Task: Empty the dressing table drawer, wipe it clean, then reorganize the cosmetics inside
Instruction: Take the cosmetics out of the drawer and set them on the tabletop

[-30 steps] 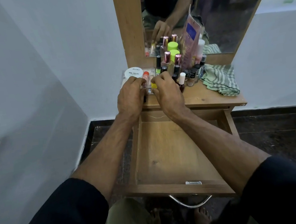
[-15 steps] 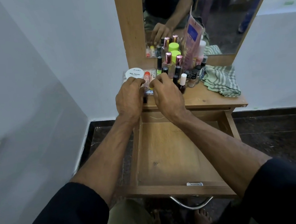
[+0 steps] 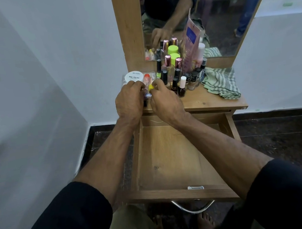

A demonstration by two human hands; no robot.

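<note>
Gaping empty, the drawer point(image 3: 171, 158) awaits restocking while the cosmetics point(image 3: 177, 74) crowd the tabletop above. Left hand point(image 3: 129, 103) and right hand point(image 3: 164, 101) both pinch small tubes point(image 3: 148, 87), likely gathering them for return.

- A room in a home, at a corner used for dressing and grooming.
- A small wooden dressing table point(image 3: 210, 101) stands against plain white walls point(image 3: 65, 48), with a tall wood-framed mirror point(image 3: 220, 23) rising at its far edge.
- The tabletop is crowded with cosmetics point(image 3: 177, 74): nail polish bottles, tubes, a white jar point(image 3: 133, 76) labelled "NAIL POLISH", a pink packet leaning on the glass.
- A striped green cloth point(image 3: 221, 82) lies crumpled at the right of the top.
- The table's drawer point(image 3: 170, 168) is pulled out toward the near side, over a dark speckled stone floor point(image 3: 279, 138).
- Bare feet point(image 3: 204, 224) on that floor, near the drawer handle, fit a domestic setting.
</note>
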